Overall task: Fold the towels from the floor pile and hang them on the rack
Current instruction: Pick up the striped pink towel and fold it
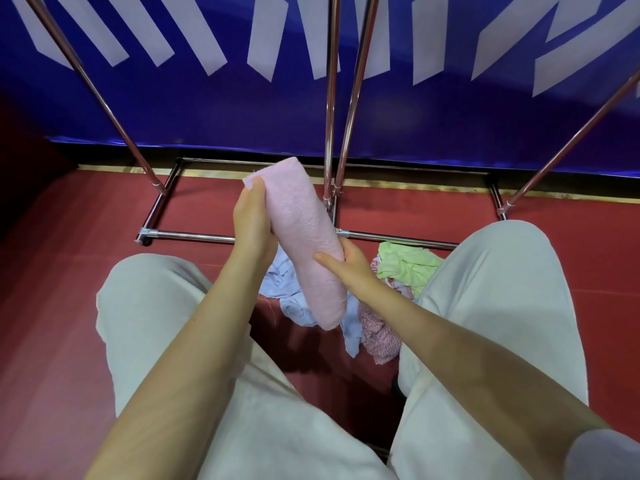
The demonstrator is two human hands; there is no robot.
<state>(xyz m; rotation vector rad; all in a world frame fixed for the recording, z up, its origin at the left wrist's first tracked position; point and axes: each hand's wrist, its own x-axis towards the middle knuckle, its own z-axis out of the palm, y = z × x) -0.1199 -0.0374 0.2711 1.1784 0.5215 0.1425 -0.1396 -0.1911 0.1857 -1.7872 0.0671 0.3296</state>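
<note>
A pink towel, folded into a long narrow strip, is held in the air between my knees. My left hand grips its upper left edge, thumb on top near the far corner. My right hand grips the strip's right side lower down, thumb across the front. Below them on the red floor lies the pile: a light blue towel, a green towel and a pink-and-white patterned towel. The chrome rack stands just beyond, its uprights rising past the top of the frame.
The rack's base frame lies on the floor in front of my knees. Slanted chrome poles cross left and right. A blue banner wall with white stripes closes off the back. My legs in pale trousers flank the pile.
</note>
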